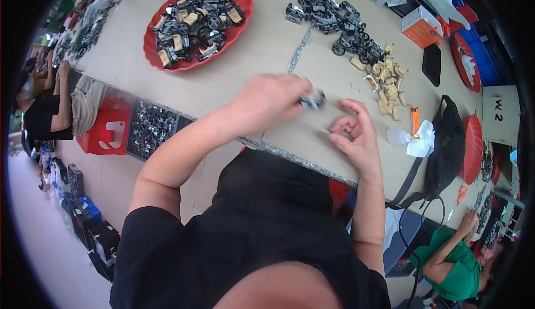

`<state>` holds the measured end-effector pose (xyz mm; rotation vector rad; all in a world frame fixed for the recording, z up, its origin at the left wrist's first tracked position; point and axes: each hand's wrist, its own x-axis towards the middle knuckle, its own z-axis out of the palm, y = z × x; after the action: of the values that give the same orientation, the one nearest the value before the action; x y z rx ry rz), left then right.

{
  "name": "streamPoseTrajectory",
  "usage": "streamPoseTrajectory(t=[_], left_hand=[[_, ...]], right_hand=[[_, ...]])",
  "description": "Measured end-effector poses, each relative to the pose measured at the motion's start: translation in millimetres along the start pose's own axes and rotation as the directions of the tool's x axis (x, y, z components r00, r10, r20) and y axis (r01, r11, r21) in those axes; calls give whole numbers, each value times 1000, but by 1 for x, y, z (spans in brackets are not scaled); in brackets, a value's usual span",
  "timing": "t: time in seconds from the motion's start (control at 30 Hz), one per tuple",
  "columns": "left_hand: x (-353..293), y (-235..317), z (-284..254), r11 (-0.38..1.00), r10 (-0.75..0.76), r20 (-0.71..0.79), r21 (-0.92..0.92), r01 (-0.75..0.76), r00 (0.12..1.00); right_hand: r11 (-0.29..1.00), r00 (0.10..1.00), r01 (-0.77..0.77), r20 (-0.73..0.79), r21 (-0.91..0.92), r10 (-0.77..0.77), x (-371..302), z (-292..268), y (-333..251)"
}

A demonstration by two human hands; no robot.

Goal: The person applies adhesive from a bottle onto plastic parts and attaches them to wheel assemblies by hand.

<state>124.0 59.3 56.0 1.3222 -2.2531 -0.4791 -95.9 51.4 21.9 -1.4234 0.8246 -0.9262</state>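
Observation:
Over the table's near edge, my left hand (271, 98) pinches a small wheeled part (314, 100), dark and silvery with a hint of cream. Motion smears both the hand and the part. A short gap to the right, my right hand (355, 134) is raised with curled fingers, thumb and forefinger apart, and nothing shows between them. Beyond my left hand stands a red scalloped tray (245, 16) heaped with black wheeled parts bearing cream pieces. Farther right lie a pile of black wheeled parts (334, 19) and a pile of loose cream pieces (388, 83).
Right of my right hand are a white tissue (422, 141), an orange tube (414, 120) and a black bag (446, 147). A phone (431, 64) and an orange-white box (422, 27) lie beyond. Below left, a red stool (108, 128) stands by a bin of parts (150, 128). Other people sit at both sides.

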Motion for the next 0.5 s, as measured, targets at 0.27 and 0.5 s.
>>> streamPoseTrajectory(t=[0.27, 0.5], left_hand=[[-29, -89, -90, 730, 97, -513, 619, 290, 853], [-18, -122, -107, 763, -216, -569, 409, 501, 793]], right_hand=[[993, 993, -102, 66, 61, 98, 2, -4, 6], [996, 998, -66, 22, 60, 65, -3, -9, 4]])
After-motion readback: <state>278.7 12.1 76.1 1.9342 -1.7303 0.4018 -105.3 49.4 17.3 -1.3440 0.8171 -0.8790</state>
